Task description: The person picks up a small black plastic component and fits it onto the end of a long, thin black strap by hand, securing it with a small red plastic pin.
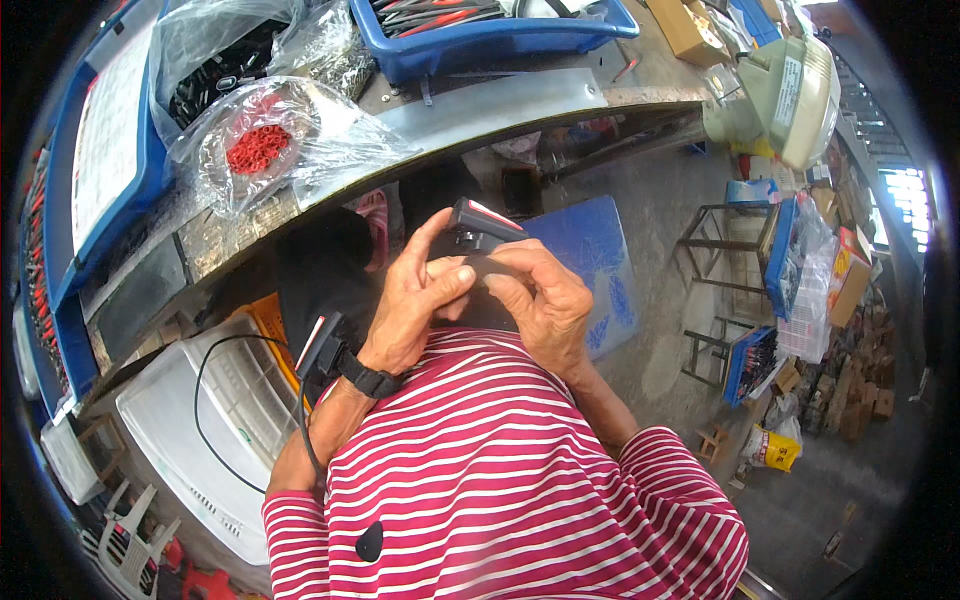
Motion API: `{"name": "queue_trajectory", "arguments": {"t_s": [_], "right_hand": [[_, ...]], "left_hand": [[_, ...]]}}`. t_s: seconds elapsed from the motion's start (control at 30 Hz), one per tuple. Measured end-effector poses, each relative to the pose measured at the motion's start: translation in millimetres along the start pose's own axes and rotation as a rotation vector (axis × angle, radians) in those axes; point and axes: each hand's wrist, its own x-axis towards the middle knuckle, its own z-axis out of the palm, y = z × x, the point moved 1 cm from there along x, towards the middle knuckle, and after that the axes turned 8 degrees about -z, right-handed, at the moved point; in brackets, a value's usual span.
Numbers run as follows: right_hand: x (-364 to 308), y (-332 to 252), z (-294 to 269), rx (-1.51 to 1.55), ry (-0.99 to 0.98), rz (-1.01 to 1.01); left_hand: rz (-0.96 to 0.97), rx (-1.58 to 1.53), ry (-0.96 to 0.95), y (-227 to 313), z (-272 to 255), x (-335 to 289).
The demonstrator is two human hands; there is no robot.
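Note:
In front of my striped shirt my two hands come together at chest height. A small black box-shaped device with a white and red face is held up between them. My left hand is closed, its index finger reaching up against the device's left end and its thumb bent toward the middle. Beneath the device, my right hand pinches with thumb and index finger at a dark band, partly hidden by the fingers. A similar device sits on my left wrist by a black strap, with a thin black cable.
The workbench ahead bears a blue tray of black and red parts and a plastic bag with red rings. White crates stand at my left. A blue board and metal stools are to the right.

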Motion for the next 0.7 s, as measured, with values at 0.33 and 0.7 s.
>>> {"name": "queue_trajectory", "arguments": {"t_s": [0.33, 0.7], "right_hand": [[-36.5, 32.1, 0.4, 0.374, -0.058, 0.394], [-32.0, 36.6, 7.7, 0.384, -0.069, 0.385]], "left_hand": [[0.076, 0.120, -0.045, 9.2, 7.8, -1.1], [0.319, 0.623, -0.087, 7.0, 15.3, -5.9]]}}
